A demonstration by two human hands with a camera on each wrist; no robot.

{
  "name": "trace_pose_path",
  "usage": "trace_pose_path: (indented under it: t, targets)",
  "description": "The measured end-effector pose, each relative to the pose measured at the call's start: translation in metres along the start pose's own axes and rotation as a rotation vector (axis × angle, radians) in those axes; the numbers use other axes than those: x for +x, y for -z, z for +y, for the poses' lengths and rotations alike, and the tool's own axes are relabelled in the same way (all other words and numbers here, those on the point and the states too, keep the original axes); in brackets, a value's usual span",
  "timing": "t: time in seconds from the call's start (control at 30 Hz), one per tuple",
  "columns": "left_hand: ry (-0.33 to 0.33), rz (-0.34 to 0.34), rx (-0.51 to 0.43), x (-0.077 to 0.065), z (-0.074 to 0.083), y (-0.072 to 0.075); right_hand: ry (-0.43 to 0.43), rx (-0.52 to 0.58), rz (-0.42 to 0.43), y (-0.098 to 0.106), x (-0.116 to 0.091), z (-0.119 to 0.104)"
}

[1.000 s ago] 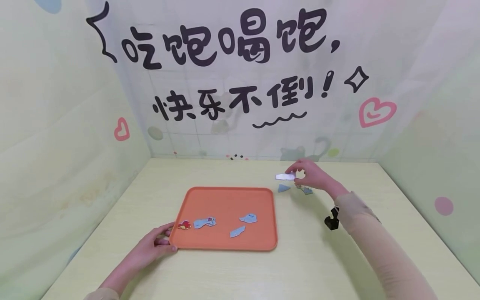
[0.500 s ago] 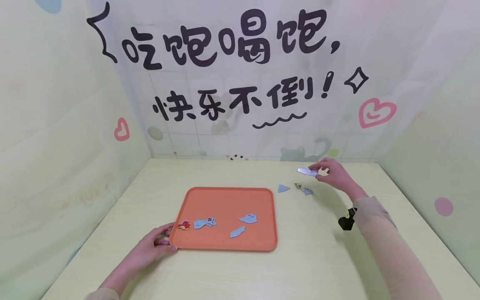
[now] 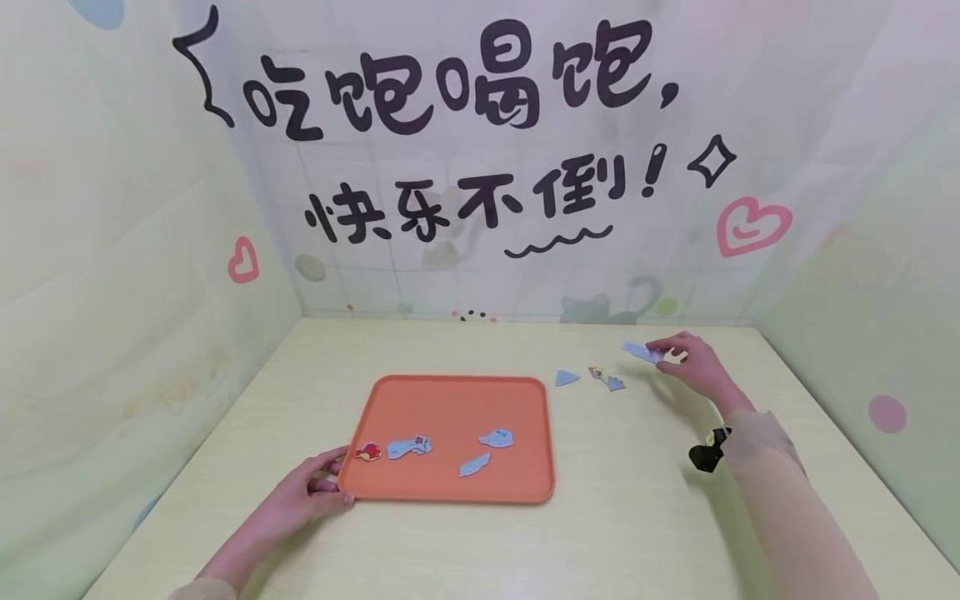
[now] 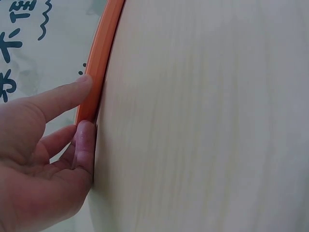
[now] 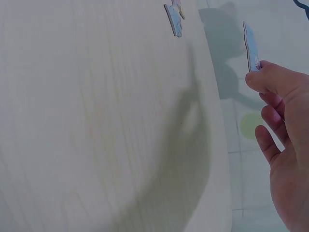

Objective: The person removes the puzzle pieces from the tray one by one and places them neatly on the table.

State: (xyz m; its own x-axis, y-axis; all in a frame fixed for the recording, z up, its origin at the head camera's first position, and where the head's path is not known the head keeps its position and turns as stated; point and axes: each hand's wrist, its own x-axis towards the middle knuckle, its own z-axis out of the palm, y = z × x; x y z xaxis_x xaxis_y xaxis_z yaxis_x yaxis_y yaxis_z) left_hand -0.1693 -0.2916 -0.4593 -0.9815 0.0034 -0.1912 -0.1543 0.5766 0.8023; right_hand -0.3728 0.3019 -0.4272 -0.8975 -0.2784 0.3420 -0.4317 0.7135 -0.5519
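Note:
A flat, narrow light-blue piece with jagged edges (image 3: 639, 352) is pinched between the thumb and fingers of my right hand (image 3: 693, 365), raised above the back right of the table. In the right wrist view this piece (image 5: 251, 48) points upward from my fingertips. My left hand (image 3: 306, 492) grips the near left corner of an orange tray (image 3: 450, 400). The left wrist view has its thumb on the tray's rim (image 4: 99, 67) and curled fingers beside the corner. On the tray lie a red piece (image 3: 368, 452) and several light-blue pieces (image 3: 408, 447).
Right of the tray, a blue triangular piece (image 3: 567, 377) and small patterned pieces (image 3: 615, 383) lie on the pale wooden table (image 3: 465, 550). A printed cloth (image 3: 480, 275) hangs behind the table, with side walls left and right. A black object (image 3: 707, 454) is at my right wrist.
My right hand has moved to the right with the light-blue piece, away from the loose pieces, and sunk slightly in the last half second. The left hand and tray stay put.

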Motion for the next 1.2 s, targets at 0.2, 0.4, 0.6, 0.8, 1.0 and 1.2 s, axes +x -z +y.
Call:
trace_pose_path:
  t: [0.2,0.4,0.6,0.8,1.0,1.2]
  targets:
    - [-0.004,-0.002,0.008,-0.001,0.001,0.0,-0.053,0.014,-0.039,-0.001,-0.009,0.006]
    - [-0.015,-0.003,0.018,0.0,-0.001,-0.001,-0.136,0.013,-0.111,-0.005,-0.017,0.016]
    - [-0.013,0.0,0.018,0.0,-0.002,-0.001,-0.163,0.016,-0.143,-0.01,-0.021,0.024]
    - [-0.019,0.0,0.005,-0.002,0.001,-0.001,-0.212,0.058,-0.204,-0.012,-0.026,0.034]
    - [-0.025,-0.003,-0.003,-0.004,0.004,0.001,-0.208,0.114,-0.239,-0.011,-0.026,0.035]
    - [-0.016,-0.004,0.006,-0.006,0.005,0.001,-0.163,0.086,-0.259,-0.01,-0.025,0.033]
